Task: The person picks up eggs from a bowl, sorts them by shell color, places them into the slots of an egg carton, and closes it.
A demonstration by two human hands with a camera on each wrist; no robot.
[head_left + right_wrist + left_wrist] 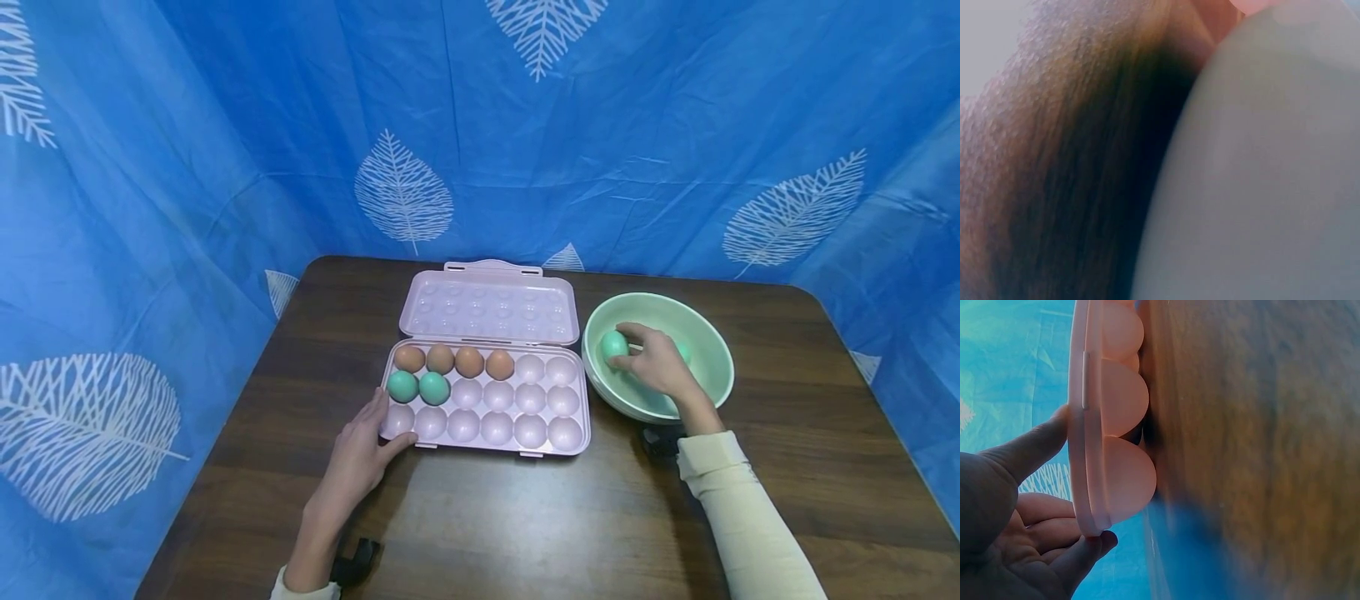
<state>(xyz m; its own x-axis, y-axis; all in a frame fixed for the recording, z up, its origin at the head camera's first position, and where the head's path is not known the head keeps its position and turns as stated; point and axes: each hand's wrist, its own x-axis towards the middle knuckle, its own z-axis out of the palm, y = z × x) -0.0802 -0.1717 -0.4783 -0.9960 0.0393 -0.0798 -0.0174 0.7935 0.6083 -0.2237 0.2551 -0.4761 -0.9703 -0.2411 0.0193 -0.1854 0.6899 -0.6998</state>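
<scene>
A pink plastic egg box point(465, 452) lies with its lid point(491, 307) folded back. Its back row holds several brown eggs point(469, 362); two green eggs point(434, 388) sit at the left of the middle row. At the box's front left corner, my left hand point(358, 454) grips the edge, thumb on the front side and fingers round the left side, as the left wrist view shows. My right hand point(658, 363) reaches into a pale green bowl point(716, 333) and pinches a green egg point(614, 346) between thumb and fingers. Another green egg point(683, 352) shows partly behind this hand.
Box and bowl stand side by side on a dark wooden table point(480, 517), the bowl to the right. Blue curtains point(480, 150) with white leaf prints hang behind and at both sides. In the right wrist view, the bowl's outer wall point(1260, 175) fills much of the picture.
</scene>
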